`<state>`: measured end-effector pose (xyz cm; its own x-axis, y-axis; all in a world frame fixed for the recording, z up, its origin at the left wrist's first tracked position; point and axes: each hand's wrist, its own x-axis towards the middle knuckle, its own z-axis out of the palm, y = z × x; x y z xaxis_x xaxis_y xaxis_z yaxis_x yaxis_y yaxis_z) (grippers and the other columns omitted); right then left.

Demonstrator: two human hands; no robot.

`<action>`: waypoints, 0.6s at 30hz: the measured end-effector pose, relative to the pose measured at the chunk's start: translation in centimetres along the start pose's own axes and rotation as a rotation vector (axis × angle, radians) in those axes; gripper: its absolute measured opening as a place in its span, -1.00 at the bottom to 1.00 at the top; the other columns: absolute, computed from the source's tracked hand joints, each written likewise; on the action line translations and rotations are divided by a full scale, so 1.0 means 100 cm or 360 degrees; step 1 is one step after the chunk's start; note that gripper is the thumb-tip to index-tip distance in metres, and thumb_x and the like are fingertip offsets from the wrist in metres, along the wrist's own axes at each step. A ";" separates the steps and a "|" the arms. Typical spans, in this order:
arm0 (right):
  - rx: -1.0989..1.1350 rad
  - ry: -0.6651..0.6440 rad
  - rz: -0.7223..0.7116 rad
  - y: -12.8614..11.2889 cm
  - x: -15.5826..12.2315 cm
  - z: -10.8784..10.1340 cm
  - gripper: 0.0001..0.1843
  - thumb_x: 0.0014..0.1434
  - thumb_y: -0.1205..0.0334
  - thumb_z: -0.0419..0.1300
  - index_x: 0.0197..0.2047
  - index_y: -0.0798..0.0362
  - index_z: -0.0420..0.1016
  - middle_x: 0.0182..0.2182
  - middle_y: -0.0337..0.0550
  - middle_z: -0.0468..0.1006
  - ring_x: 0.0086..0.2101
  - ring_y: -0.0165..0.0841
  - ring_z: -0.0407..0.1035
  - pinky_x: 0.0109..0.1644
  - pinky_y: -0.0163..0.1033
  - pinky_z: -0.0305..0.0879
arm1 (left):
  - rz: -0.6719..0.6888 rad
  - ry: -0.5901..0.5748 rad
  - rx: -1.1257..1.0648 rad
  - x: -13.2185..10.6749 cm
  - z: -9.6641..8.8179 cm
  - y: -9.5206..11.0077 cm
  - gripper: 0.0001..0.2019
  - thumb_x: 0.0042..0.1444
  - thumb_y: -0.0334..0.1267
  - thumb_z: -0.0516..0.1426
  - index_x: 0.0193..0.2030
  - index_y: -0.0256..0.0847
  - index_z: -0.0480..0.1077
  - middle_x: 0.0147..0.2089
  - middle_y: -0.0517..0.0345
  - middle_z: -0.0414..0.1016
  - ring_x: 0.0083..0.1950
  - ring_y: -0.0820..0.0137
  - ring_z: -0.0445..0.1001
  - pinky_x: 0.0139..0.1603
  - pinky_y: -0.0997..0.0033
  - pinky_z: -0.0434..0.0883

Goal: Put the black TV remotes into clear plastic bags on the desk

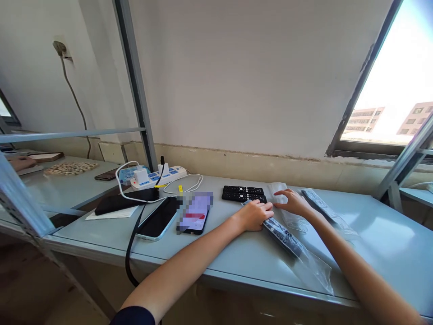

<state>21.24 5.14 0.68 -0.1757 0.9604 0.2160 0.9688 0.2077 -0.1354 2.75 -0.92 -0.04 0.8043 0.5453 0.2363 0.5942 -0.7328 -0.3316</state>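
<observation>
My left hand (256, 215) is closed over the upper end of a dark remote control (282, 237) in a clear plastic bag, which lies slantwise on the desk. The bag's loose end (316, 273) reaches toward the front edge. Just right of it, my right hand (293, 201) has its thumb and fingers apart, over a crumpled clear plastic bag (295, 222). Two bare black remotes (242, 190) lie side by side behind my left hand. Another bagged remote (320, 205) rests to the right of my right hand.
Two phones (158, 219) lie left of my left arm. Beyond them are a black pouch (126, 201), white cables and a power strip (176, 173). Metal frame posts (135, 81) rise at the left. Another person's hand (20, 163) shows at far left.
</observation>
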 end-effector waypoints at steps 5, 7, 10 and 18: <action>-0.0062 -0.0085 -0.0004 0.003 0.002 0.004 -0.65 0.07 0.24 0.16 -0.07 -0.14 0.57 -0.08 -0.14 0.55 -0.06 -0.19 0.42 0.02 -0.15 0.28 | 0.0029 -0.0034 0.0016 0.000 -0.004 0.001 -0.90 0.10 -0.36 0.13 -0.23 -0.25 0.41 -0.10 0.02 0.48 -0.20 0.35 0.50 -0.16 0.41 0.33; -0.0081 -0.0088 0.0009 0.005 0.003 0.004 -0.64 0.07 0.27 0.14 -0.06 -0.14 0.56 -0.08 -0.15 0.56 -0.06 -0.20 0.42 0.01 -0.16 0.29 | 0.0034 -0.0038 0.0020 0.000 -0.005 0.002 -0.90 0.10 -0.35 0.13 -0.23 -0.26 0.41 -0.09 0.02 0.48 -0.20 0.35 0.50 -0.15 0.40 0.34; -0.0094 -0.0077 0.0042 0.006 0.003 0.006 -0.60 0.10 0.30 0.10 0.00 -0.10 0.53 -0.05 -0.12 0.55 -0.03 -0.20 0.40 0.02 -0.16 0.28 | 0.0031 -0.0039 0.0020 -0.001 -0.005 0.002 -0.89 0.09 -0.36 0.13 -0.22 -0.26 0.40 -0.07 0.02 0.48 -0.19 0.35 0.51 -0.14 0.40 0.34; -0.0176 -0.0067 0.0205 -0.001 -0.004 0.007 -0.56 0.23 0.27 -0.02 0.13 0.00 0.43 0.06 0.09 0.45 0.09 -0.09 0.30 0.02 -0.06 0.25 | -0.0022 -0.0133 -0.0018 -0.001 -0.007 0.001 -0.86 0.11 -0.37 0.11 -0.18 -0.25 0.40 -0.03 0.02 0.47 -0.13 0.35 0.51 -0.09 0.42 0.34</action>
<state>21.11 4.84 -0.13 -0.0538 0.9852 0.1628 0.9967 0.0630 -0.0518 2.74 -1.35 0.49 0.7927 0.5872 0.1636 0.6058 -0.7290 -0.3186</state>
